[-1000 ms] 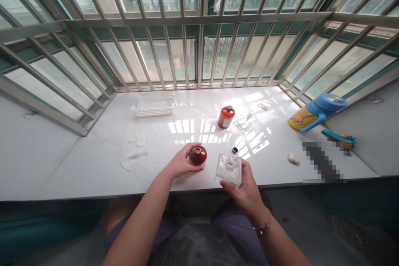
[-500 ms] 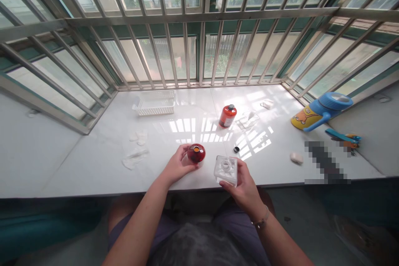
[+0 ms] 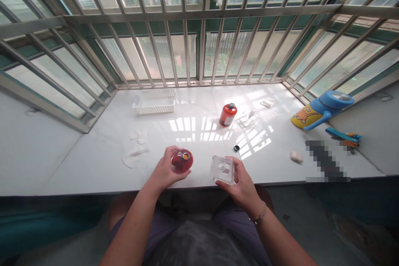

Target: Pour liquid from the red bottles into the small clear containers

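My left hand point(image 3: 166, 170) is wrapped round a round red glass bottle point(image 3: 181, 162) whose uncapped mouth faces up, orange inside. To its right, my right hand point(image 3: 241, 181) grips a square clear glass container point(image 3: 222, 169) with a round opening in its top. A gap lies between the two vessels. On the white counter beyond the right hand is a small black cap point(image 3: 236, 148). Farther back stands a red bottle point(image 3: 228, 114) with a dark cap and a white label.
A white perforated basket point(image 3: 156, 106) is at the back left, with crumpled tissues point(image 3: 136, 157) nearer. At right stand a blue and yellow thermos point(image 3: 321, 110), a white earbud-like case point(image 3: 296, 157) and a teal strap with keys point(image 3: 343, 136). Metal bars point(image 3: 199, 16) close off the window.
My left hand has moved left and slightly nearer to me with the red glass bottle, which now tilts more. My right hand has shifted slightly left with the clear container.
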The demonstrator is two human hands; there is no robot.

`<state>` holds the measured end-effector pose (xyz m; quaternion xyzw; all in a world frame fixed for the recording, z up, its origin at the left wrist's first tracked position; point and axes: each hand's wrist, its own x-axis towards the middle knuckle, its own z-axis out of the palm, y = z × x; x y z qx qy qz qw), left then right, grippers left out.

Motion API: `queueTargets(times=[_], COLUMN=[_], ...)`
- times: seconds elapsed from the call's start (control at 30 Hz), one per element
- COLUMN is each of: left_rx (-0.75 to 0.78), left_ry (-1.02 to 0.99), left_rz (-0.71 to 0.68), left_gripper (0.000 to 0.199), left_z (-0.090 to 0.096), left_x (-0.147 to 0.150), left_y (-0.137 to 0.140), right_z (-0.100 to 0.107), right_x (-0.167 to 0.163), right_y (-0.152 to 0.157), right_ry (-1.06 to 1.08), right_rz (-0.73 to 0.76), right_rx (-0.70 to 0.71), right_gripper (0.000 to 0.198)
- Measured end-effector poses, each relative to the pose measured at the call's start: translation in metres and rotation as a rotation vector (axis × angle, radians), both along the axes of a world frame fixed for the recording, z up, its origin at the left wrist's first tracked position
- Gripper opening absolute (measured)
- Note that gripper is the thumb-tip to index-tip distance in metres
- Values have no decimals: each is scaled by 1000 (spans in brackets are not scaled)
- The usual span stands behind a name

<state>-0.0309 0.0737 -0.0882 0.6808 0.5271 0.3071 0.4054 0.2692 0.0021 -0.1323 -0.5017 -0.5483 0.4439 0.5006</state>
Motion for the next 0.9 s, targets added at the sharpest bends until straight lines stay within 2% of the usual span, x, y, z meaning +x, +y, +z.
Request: queueTargets(times=[0.13, 0.2, 0.43, 0.6, 0.9], left_rx=[10, 28, 104, 228, 272], left_ry=[110, 127, 195, 243, 296], left_rz=[-7, -53, -177, -226, -253], left_gripper=[99, 102, 78, 75, 75], left_z=[10, 17, 30, 32, 30], left_x=[-3, -3, 2, 8, 18], left_y=[-7, -8, -15, -19, -21], right_z=[2, 3, 2, 4, 17], right_x=[-2, -2, -1, -1, 0], right_y=[0, 0, 1, 1, 4], right_ry=[-47, -57, -143, -213, -402], right_rz=[32, 49, 71, 88, 113], right_rx=[6, 2, 29, 93, 230], right_gripper=[75, 74, 75, 71, 67])
